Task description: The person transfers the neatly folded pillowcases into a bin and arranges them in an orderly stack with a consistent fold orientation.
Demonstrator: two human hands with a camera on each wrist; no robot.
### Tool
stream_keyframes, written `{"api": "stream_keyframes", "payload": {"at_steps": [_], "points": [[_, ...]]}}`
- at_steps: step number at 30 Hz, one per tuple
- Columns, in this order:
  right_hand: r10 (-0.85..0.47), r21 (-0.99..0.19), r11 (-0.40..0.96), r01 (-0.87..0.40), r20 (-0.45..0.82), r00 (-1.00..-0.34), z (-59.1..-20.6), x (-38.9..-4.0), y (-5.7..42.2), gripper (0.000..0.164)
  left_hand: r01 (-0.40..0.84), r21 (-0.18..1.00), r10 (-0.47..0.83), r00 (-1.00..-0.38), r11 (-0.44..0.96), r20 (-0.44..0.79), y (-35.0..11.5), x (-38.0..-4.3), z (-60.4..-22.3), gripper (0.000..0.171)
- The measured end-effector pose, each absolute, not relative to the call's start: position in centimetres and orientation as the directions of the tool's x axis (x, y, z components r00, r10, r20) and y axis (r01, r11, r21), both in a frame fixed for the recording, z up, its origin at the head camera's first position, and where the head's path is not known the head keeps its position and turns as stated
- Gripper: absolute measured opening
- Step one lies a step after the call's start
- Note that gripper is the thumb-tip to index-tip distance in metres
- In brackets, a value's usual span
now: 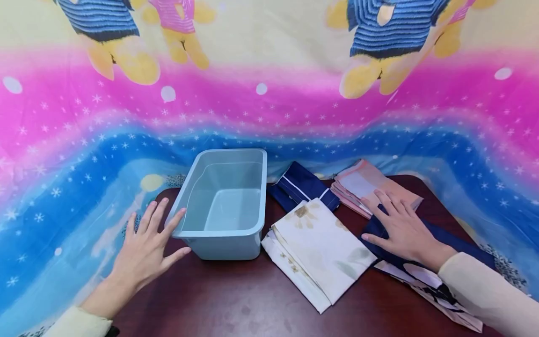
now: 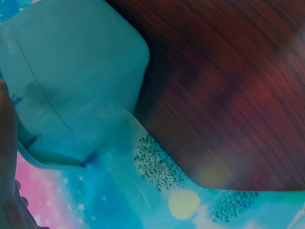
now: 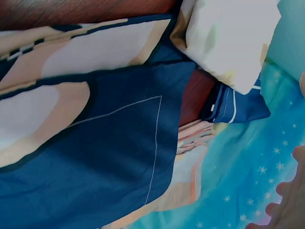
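My left hand (image 1: 145,250) is spread with straight fingers beside the left rim of a light blue-grey plastic bin (image 1: 225,247). The bin has nothing in it. In the left wrist view the bin's outer wall (image 2: 76,62) fills the upper left. Fingers spread apart, my right hand (image 1: 404,234) hovers over a folded navy cloth with pale and peach shapes (image 1: 459,243), partly hiding it. A stitched line shows on this navy cloth (image 3: 119,143) in the right wrist view. Between bin and right hand lies a folded white floral cloth (image 1: 326,255).
Behind the white cloth sits a folded navy cloth with white stripes (image 1: 301,182). A folded pink and peach cloth (image 1: 362,180) lies at the back right. All rest on a dark red-brown wooden table (image 1: 227,299). A colourful printed sheet (image 1: 261,112) hangs behind and around it.
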State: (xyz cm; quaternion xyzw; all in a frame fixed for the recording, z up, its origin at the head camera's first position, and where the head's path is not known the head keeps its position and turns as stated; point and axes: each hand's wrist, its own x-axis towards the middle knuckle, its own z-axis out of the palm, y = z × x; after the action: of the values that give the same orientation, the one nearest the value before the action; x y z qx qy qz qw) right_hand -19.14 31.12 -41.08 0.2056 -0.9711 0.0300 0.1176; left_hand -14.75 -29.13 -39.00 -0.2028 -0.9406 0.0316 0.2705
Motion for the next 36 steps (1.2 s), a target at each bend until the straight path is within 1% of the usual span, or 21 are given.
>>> {"api": "stream_keyframes", "payload": {"at_steps": [7,14,20,28,31,36], "points": [[-0.417,-0.027,0.899,-0.438,0.256,-0.872,-40.8,-19.0,30.2,0.093,0.412,-0.166,0.432,-0.724,0.896,0.538,-27.8,-14.8,-38.9,0.086],[-0.415,-0.06,0.894,-0.444,0.259,-0.872,-40.6,-18.8,29.5,0.095,0.455,-0.12,0.441,-0.71,0.882,0.55,-26.6,-14.7,-38.7,0.085],[-0.408,-0.075,0.897,-0.437,0.244,-0.88,-40.6,-18.4,29.3,0.093,0.484,-0.11,0.452,-0.681,0.868,0.576,-25.4,-14.4,-38.9,0.082],[-0.391,-0.124,0.902,-0.415,0.177,-0.903,-40.7,-18.4,29.0,0.09,0.515,-0.073,0.463,-0.69,0.854,0.556,-24.6,-14.1,-38.6,0.081],[-0.397,-0.128,0.899,-0.419,0.163,-0.903,-40.7,-18.4,28.9,0.087,0.522,-0.064,0.468,-0.695,0.85,0.546,-24.2,-13.9,-38.5,0.077],[-0.399,-0.147,0.896,-0.419,0.147,-0.905,-40.7,-18.5,28.8,0.083,0.53,-0.014,0.451,-0.707,0.848,0.545,-23.5,-13.9,-38.4,0.058]]}}
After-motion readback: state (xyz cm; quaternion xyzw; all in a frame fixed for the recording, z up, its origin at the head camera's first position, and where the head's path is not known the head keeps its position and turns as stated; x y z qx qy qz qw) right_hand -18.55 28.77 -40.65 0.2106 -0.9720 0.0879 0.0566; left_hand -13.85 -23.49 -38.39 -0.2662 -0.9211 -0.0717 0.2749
